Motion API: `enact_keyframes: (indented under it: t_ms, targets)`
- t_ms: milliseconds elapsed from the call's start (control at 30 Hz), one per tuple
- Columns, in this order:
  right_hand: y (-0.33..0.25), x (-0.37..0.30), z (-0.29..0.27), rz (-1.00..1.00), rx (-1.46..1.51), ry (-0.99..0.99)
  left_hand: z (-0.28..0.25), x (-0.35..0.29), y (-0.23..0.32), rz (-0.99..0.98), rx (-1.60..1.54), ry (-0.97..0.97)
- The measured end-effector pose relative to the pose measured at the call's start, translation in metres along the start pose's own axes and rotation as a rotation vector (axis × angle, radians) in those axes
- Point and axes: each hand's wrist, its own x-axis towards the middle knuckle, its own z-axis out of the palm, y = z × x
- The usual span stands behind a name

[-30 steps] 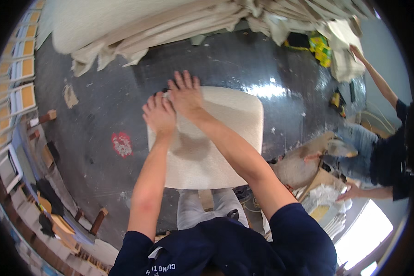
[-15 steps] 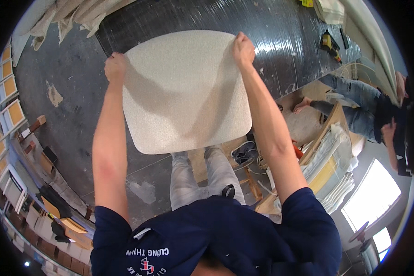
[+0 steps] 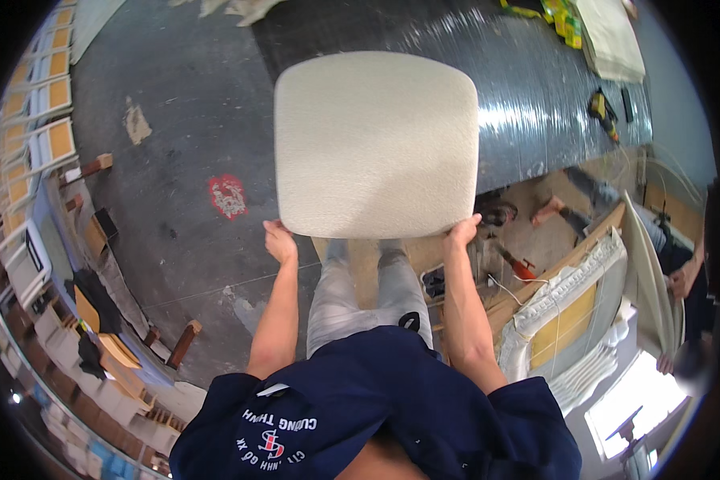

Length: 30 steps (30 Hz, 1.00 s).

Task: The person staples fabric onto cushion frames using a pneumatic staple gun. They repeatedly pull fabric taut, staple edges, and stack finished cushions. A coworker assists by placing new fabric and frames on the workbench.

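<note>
A cream fabric-covered seat cushion (image 3: 376, 144), squarish with rounded corners, is held out in front of me with its broad face showing. My left hand (image 3: 281, 241) grips its near left corner. At the near right corner my right hand (image 3: 462, 230) is closed on the edge. The fingers of both hands are partly hidden beneath the cushion. Beyond its right side lies a dark table covered in shiny plastic wrap (image 3: 528, 120).
A yellow and black tool (image 3: 603, 112) and folded cream cloth (image 3: 610, 36) lie on the wrapped table. Another person's hand (image 3: 682, 282) holds fabric at the right. Chair frames (image 3: 60, 140) line the left. A wooden frame with padding (image 3: 560, 304) stands at my right.
Both hands have moved from the cushion's far side corners to its near corners, closer to my body. The cushion has shifted right. The other person at the right now holds up fabric.
</note>
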Motion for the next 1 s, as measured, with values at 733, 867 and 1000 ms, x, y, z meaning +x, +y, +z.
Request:
enact_keyframes:
  t_ms: [733, 867, 1000]
  targets:
    - [-0.3, -0.179, -0.019, -0.73, -0.031, -1.075, -0.217, -0.106, 0.263, 0.988, -0.091, -0.105]
    - [-0.301, -0.183, -0.022, -0.698, -0.002, -1.09, -0.238, -0.118, 0.277, 1.043, 0.068, -0.205]
    - [-0.296, -0.184, -0.019, -0.768, 0.025, -1.121, -0.24, -0.145, 0.296, 1.347, 0.353, -0.107]
